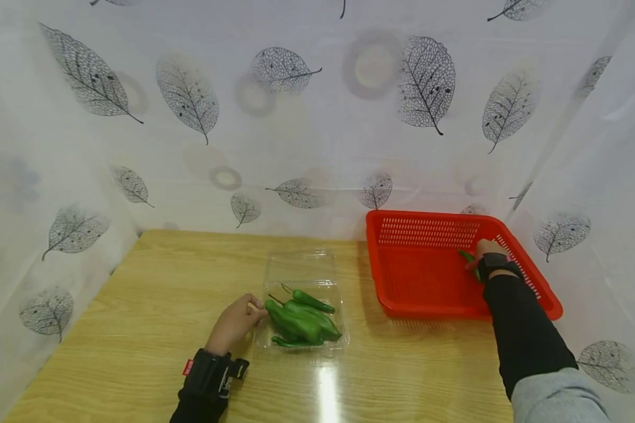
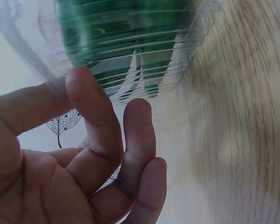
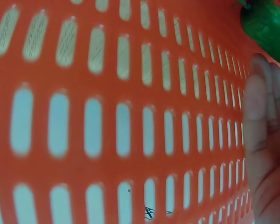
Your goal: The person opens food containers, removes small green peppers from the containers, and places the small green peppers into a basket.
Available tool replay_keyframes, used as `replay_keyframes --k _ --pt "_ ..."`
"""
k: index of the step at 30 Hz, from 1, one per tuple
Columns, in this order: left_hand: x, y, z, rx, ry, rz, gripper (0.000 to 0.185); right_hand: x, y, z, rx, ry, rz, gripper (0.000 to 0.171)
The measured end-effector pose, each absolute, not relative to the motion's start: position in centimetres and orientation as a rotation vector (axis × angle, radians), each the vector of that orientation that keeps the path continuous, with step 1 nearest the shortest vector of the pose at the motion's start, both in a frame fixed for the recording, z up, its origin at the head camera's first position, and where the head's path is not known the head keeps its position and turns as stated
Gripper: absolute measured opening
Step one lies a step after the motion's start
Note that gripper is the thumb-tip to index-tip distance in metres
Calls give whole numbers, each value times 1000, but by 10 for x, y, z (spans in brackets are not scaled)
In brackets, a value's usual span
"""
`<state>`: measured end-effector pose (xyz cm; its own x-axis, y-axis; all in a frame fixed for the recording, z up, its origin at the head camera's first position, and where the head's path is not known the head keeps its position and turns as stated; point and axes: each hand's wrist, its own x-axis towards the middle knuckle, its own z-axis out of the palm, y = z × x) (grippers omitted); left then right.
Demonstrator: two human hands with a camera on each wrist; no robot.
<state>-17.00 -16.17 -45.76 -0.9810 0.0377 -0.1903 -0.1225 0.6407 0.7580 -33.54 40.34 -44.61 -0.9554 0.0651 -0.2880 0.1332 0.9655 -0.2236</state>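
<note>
My left hand (image 1: 239,322) pinches the left rim of a clear plastic container (image 1: 301,267) between thumb and index finger, the other fingers bent below the rim in the left wrist view. Several green peppers (image 1: 301,320), wide and slim, lie in that container, whose lid stands open at the back. Inside the red basket (image 1: 418,311), at its right side, my right hand (image 1: 488,249) is over another green pepper (image 3: 268,28). Its fingers (image 3: 256,100) look nearly straight in the right wrist view, with the tips right at the pepper. Part of that pepper is hidden by the hand.
The wooden table (image 1: 180,282) carries the container near its middle and the slotted basket at the right. White sheeting (image 1: 317,117) with a leaf print hangs behind and on both sides. The basket's back rim stands close to it.
</note>
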Motion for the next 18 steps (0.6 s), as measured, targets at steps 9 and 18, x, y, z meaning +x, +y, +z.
replay_keyframes --k 9,18 --pt "-171 -162 -459 -63 2672 1255 14 -337 404 -443 182 2765 -377 33" --pt "-171 -162 -460 -68 2674 1259 14 -334 397 -440 141 2797 -346 31"
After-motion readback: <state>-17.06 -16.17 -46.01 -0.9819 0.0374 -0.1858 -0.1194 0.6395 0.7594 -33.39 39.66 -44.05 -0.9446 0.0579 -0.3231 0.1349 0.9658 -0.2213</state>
